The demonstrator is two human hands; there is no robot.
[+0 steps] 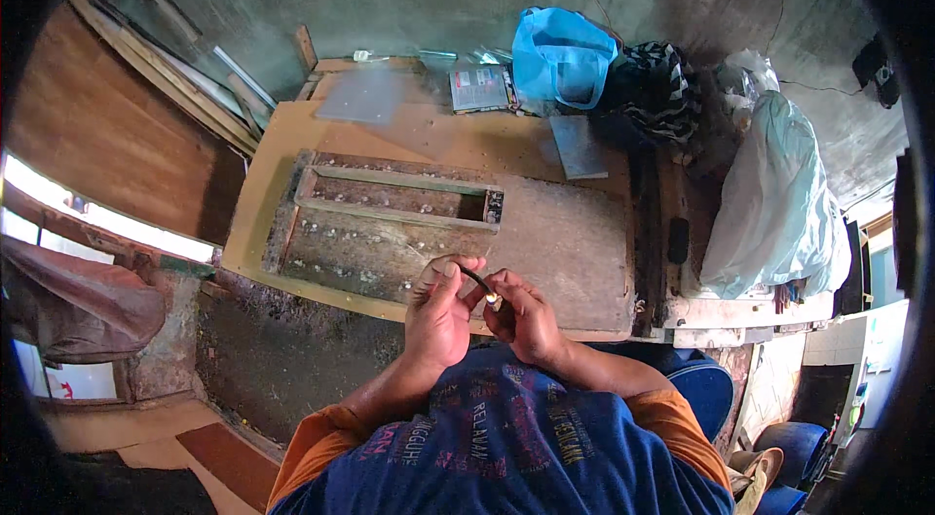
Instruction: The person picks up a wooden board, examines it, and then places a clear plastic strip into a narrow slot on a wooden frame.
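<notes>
My left hand (440, 312) and my right hand (521, 317) meet just above my chest, at the near edge of the workbench. Between them they pinch a short black cable (475, 278) that curves from the left fingers down to a small pale metal tip (493, 300) at the right fingertips. Just beyond the hands lies a worn wooden panel (575, 242) with a shallow recessed frame (390, 208) studded with small pale pieces.
The panel rests on a tan board (292, 140). At the back are a blue plastic bag (563, 55), a striped cloth (660, 86), a small printed packet (479, 86) and clear sheets (362, 94). A large pale sack (774, 198) lies at right. Wooden planks (161, 67) lean at left.
</notes>
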